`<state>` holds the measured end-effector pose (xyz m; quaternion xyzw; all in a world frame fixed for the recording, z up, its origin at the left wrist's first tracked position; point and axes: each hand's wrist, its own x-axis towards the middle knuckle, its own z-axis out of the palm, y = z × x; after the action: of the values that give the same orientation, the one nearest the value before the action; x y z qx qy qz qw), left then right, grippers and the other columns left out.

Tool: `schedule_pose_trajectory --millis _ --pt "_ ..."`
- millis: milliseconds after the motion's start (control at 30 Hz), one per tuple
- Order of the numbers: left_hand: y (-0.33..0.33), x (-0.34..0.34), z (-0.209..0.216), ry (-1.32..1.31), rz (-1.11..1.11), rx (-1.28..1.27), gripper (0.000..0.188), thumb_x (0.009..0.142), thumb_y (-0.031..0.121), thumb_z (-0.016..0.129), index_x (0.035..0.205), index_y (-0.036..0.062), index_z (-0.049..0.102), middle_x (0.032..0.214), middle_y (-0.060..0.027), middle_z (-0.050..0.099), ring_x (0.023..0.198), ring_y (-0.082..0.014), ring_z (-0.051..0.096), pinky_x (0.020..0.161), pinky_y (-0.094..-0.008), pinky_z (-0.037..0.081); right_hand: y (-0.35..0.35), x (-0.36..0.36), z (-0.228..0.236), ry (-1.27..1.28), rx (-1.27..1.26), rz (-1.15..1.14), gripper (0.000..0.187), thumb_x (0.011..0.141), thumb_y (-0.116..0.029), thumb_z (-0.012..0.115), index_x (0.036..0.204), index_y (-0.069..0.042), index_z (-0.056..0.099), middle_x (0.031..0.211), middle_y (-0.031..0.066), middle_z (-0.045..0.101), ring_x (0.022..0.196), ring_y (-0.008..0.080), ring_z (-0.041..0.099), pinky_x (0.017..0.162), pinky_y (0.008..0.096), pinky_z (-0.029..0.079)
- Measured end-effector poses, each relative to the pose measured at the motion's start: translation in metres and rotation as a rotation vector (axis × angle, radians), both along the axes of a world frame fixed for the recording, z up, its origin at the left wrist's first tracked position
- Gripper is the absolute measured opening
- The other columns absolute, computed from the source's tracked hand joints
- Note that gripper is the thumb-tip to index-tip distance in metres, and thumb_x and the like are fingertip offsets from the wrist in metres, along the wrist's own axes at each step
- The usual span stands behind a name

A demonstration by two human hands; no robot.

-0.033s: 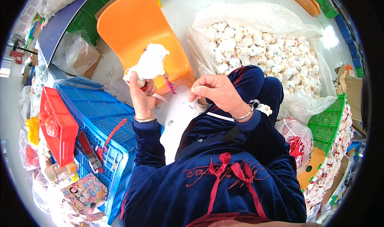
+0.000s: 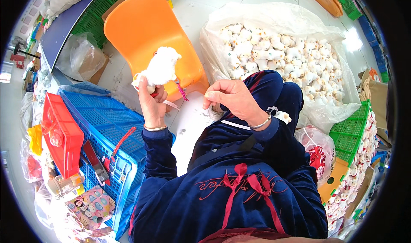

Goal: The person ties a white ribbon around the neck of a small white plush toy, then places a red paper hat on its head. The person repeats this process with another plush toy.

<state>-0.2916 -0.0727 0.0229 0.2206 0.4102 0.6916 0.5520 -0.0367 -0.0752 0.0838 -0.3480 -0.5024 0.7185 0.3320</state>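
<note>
My left hand [image 2: 152,104] is closed round the lower end of a small white plush toy [image 2: 164,62], held up over the seat of an orange chair [image 2: 141,26]. A pinkish-purple cord [image 2: 183,92] hangs beside the toy, and a narrow white strip [image 2: 171,104] sticks out from under my fingers. To the right of it, apart from the toy, my right hand [image 2: 234,99] has thumb and forefinger pinched together. Whatever is between those fingertips is too small to make out. Near my right wrist a little white plush piece [image 2: 282,117] rests on my leg.
A big clear plastic bag [image 2: 274,16] full of white plush pieces lies ahead on the right. Blue crates [image 2: 102,108] stand at my left, with a red bin [image 2: 64,136] and a patterned pouch [image 2: 91,206]. A green crate [image 2: 351,129] is at my right.
</note>
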Motion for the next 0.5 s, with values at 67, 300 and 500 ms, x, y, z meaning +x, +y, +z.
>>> schedule_pose_trajectory --millis 67,300,500 --pt "0.0003 0.0004 0.0001 0.002 0.001 -0.001 0.041 0.098 0.049 0.061 0.112 0.0101 0.059 0.078 0.0006 0.055 0.048 -0.0032 0.032 0.045 -0.0199 0.023 0.0005 0.0007 -0.0014 -0.016 0.041 -0.014 0.020 0.100 -0.013 0.061 0.090 0.002 0.070 0.083 0.0056 0.072 0.080 0.0112 0.066 0.075 0.0251 0.051" --pt "-0.0004 -0.0003 0.0004 -0.017 0.003 -0.022 0.042 0.098 0.049 0.061 0.113 0.0101 0.059 0.078 0.0007 0.055 0.048 -0.0030 0.032 0.045 -0.0199 0.023 0.0011 0.0012 -0.0061 0.033 0.069 0.012 0.024 0.102 -0.015 0.058 0.086 0.001 0.067 0.080 0.0038 0.068 0.076 0.0101 0.061 0.073 0.0252 0.049" --pt "-0.0012 0.0010 0.0016 -0.027 0.023 -0.031 0.042 0.098 0.049 0.061 0.113 0.0103 0.059 0.079 0.0008 0.056 0.048 -0.0029 0.032 0.045 -0.0196 0.023 0.0004 0.0012 -0.0054 0.118 0.025 0.056 0.009 0.098 -0.008 0.062 0.098 0.001 0.063 0.085 0.0044 0.065 0.078 0.0110 0.061 0.074 0.0253 0.050"
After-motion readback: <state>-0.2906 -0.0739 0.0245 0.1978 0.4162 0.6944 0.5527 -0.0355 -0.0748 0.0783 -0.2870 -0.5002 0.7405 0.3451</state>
